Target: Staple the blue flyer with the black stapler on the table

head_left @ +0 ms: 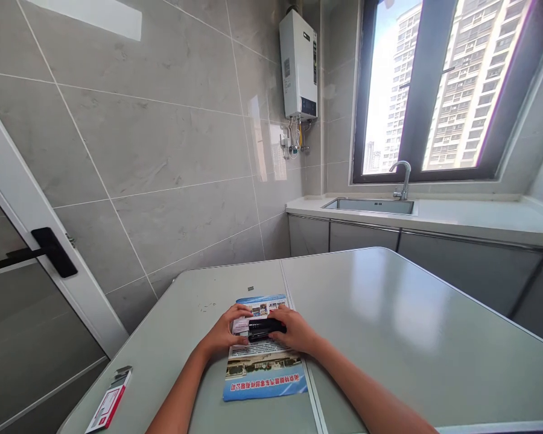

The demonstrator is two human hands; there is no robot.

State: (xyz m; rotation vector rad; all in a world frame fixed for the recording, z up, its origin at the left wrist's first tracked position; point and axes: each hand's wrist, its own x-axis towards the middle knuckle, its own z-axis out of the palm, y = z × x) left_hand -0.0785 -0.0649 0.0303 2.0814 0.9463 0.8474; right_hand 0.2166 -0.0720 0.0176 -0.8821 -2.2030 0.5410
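The person's bare forearms (366, 386) angle inward from the bottom edge to a glossy black object (265, 326), elongated, with a pale pinkish end, held crosswise over a blue-edged printed leaflet (265, 386) on the table (366, 337). The left hand (226, 331) grips the pale end, fingers curved and parted by its width; the right hand (295, 328) pinches the black end.
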